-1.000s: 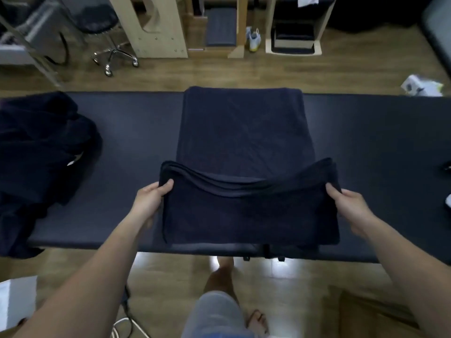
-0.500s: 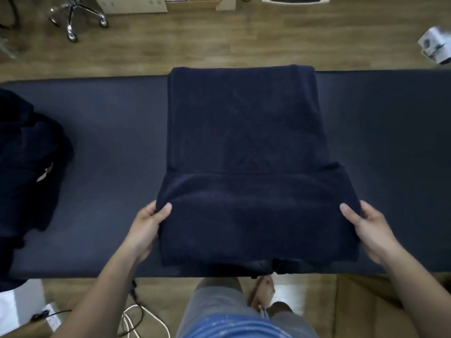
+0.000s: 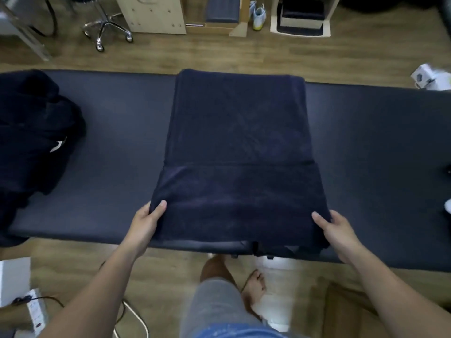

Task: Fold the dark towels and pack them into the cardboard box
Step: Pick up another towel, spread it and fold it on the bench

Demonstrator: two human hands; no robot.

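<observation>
Though half-folded, towel [image 3: 240,132] on table [image 3: 117,132]

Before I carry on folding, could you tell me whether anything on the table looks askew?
Slightly: the folded towel overhangs the table's near edge beside the right hand, and the crumpled towel heap droops off that edge at far left.

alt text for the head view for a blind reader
The left hand and right hand grip the near corners of a dark towel, partly folded on a dark padded table. More dark cloth lies heaped at the table's left.
</observation>
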